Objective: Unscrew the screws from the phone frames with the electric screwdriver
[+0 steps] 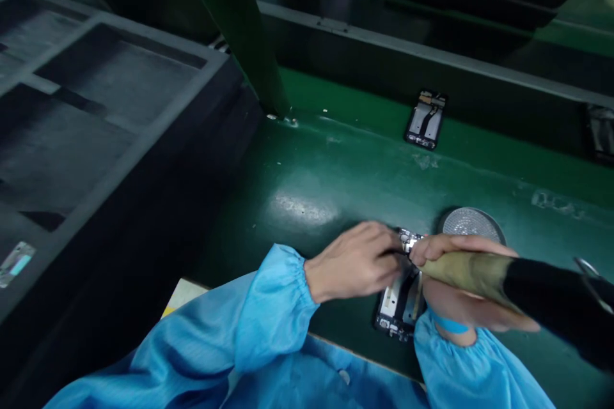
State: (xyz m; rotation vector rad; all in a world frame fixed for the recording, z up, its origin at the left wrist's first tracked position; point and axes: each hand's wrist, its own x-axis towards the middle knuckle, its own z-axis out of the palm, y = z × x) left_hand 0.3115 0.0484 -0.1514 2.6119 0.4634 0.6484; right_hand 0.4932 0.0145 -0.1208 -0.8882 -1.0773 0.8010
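Two hands meet over an opened phone [400, 303] near the counter [336, 166] front edge. Left hand [352, 262] pinches its top; right hand [460, 281] is closed around an electric screwdriver [508, 284], best kept upright, seated squarely.

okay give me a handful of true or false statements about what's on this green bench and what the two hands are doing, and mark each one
1. The right hand holds a powered screwdriver with a tan and black body. True.
2. The left hand rests on the grey foam tray. False: it is at the top end of the opened phone lying under both hands.
3. A second opened phone lies farther back on the green bench. True.
4. The round dish behind the hands is to the left of the foam tray. False: it sits to the right, just beyond the right hand.
5. Both sleeves are red. False: the sleeves are light blue.
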